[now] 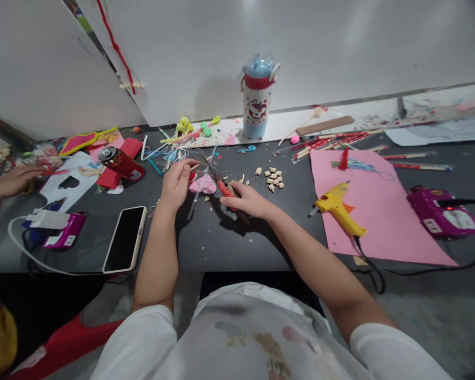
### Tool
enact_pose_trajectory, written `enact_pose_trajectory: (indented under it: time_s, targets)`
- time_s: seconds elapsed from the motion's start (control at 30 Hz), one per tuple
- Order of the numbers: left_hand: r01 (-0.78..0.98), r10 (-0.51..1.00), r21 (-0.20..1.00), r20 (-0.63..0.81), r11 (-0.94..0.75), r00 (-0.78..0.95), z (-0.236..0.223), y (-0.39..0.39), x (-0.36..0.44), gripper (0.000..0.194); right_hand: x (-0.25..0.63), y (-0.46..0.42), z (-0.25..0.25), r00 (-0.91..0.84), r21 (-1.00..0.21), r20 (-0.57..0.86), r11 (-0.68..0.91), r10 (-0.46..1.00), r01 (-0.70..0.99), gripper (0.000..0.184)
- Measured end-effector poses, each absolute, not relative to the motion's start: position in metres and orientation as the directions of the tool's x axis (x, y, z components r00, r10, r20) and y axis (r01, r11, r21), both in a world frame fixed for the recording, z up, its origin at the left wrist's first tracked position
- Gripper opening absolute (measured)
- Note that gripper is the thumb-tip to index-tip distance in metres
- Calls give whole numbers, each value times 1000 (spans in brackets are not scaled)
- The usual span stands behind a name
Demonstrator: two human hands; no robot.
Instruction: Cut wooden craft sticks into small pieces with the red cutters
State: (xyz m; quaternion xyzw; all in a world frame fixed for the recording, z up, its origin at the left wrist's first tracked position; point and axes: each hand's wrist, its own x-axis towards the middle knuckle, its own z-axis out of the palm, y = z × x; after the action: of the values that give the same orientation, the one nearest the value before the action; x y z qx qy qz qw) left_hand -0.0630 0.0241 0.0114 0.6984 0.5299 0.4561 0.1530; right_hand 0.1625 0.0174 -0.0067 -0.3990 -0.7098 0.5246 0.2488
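My right hand (247, 199) is wrapped round the red-and-black handles of a pair of scissors (223, 186), whose dark blades point up and left. Between the fingers of my left hand (176, 182) is a thin wooden stick (195, 167), its end close to the blades. Beneath the blades lie a pink felt piece (203, 183) and a clear glue stick (197, 202). Several short cut wooden pieces (274, 177) form a small pile right of the scissors, with a few more scattered near my right fingers.
A water bottle (257, 97) stands at the back. On the right, a yellow glue gun (342, 208) rests on pink paper (396, 232) beside a purple power strip (443, 211). Leftward are a phone (125, 239), a drink can (122, 163) and another person's hand (21, 179).
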Motion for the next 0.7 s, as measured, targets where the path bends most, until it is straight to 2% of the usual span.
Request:
enact_pose_trajectory:
  time_s: [0.1,0.27,0.37,0.47,0.57,0.7]
  targets:
    - [438,884,816,459,-377,-94,12,25,-63,41,164,19,-6,-540,-955,-82,89,838,284,46]
    - [276,876,900,408,-338,-257,11,32,-68,44,165,19,-3,-531,-960,-87,72,843,271,46]
    - [87,876,932,361,-352,-318,13,32,-68,43,165,18,-4,-510,-958,-75,80,857,274,45]
    - [-165,907,915,313,-367,-282,21,26,-62,46,164,19,-7,-459,-960,-59,77,886,271,45]
    - [-343,926,865,304,-367,-225,32,17,-52,53,163,22,-13,-393,-968,-45,58,919,246,45]
    - [-413,939,844,310,-344,-149,44,5,-40,58,163,25,-19,-325,-976,-37,35,945,213,45]
